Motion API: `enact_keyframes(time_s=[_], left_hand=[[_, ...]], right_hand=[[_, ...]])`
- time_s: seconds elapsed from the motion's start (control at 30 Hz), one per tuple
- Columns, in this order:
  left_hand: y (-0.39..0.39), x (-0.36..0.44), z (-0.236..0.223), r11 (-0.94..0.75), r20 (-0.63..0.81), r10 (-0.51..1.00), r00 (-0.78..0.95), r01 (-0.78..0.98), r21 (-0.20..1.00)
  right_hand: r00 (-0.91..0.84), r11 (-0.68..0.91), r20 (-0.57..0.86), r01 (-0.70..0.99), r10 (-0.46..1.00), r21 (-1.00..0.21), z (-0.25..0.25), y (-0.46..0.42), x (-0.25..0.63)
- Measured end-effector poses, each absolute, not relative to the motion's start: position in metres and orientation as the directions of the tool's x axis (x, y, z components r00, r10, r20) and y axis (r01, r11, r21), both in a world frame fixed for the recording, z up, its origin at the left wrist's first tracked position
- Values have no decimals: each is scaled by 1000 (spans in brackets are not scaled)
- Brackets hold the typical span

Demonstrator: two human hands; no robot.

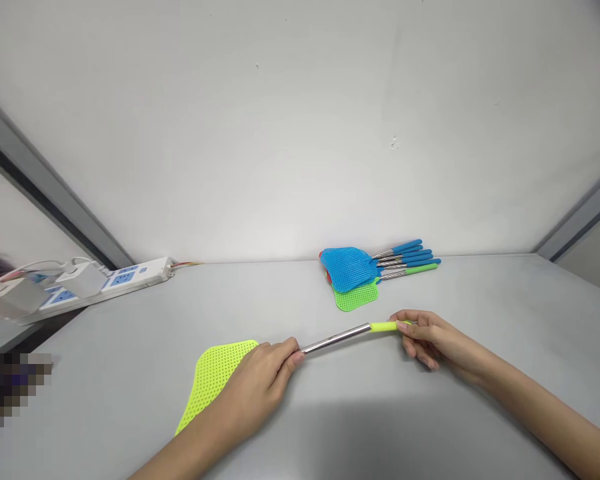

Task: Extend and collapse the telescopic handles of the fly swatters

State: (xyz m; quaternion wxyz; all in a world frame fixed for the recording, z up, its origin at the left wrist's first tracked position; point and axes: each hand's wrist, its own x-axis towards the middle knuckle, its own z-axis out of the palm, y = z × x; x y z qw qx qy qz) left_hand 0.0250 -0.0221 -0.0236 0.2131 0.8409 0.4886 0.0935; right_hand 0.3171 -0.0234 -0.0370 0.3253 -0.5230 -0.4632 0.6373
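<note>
A yellow-green fly swatter [215, 370] with a perforated head, a silver metal rod and a yellow handle lies across my two hands. My left hand [265, 377] is closed round the rod near the head and covers that join. At the other end my right hand [427, 337] pinches the tip of the yellow handle between thumb and fingers. Behind them, a stack of fly swatters [349, 268] rests on the table, blue ones on top, a green one beneath, and a bit of red showing at the left edge. Their handles point right.
A white power strip [130, 277] with white plugs [83, 277] and cables lies along the table's left edge. The grey table [480, 300] meets a white wall [280, 133] at the back. Grey frame posts stand at both sides. A blurred-out patch covers the lower left.
</note>
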Motion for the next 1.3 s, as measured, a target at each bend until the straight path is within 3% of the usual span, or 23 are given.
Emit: enact_keyframes(time_s=[0.5,0.83,1.07,1.3], left_hand=[[-24,25,-23,-472,-68,847,528,804,361],[-27,24,-25,-547,-53,825,563,818,175],[-28,24,-29,-570,-31,808,588,794,211],[-31,26,-30,-594,8,796,605,778,203]], right_hand=[[-197,-341,-354,98,914,-935,-37,-25,313],[-119,-352,-374,170,920,-921,-35,-31,303],[-84,-426,-434,100,897,-899,-30,-34,297],[-201,-414,-424,91,883,-906,-31,-42,288]])
